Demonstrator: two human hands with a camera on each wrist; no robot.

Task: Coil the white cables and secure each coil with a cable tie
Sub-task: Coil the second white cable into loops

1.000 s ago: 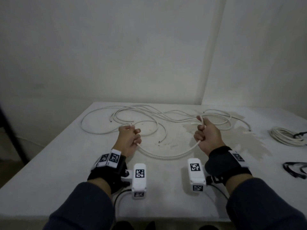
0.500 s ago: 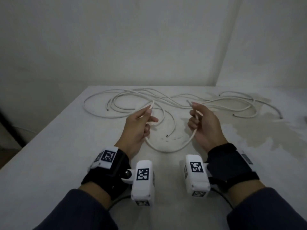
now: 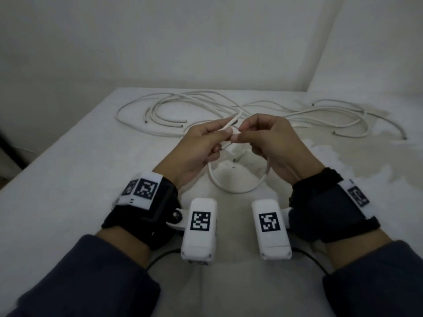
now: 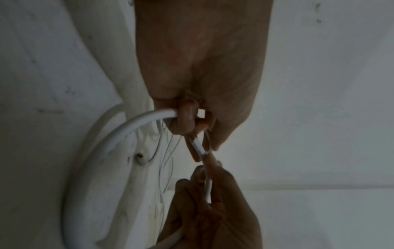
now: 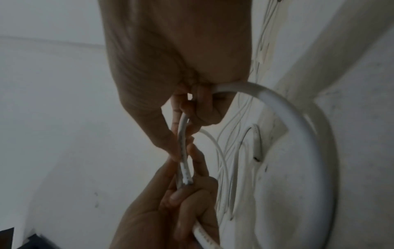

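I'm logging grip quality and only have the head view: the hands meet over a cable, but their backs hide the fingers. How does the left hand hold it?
Observer: In the left wrist view, the left hand has a finger curled round the cable where it leaves the palm.
Operator: And the right hand?
Observer: In the right wrist view, the right hand takes the cable in under curled fingers and pinches it out along the thumb.
Operator: Where is that cut end?
Observer: The end lies against the left hand's fingertips, beside the stretch that the left hand holds.
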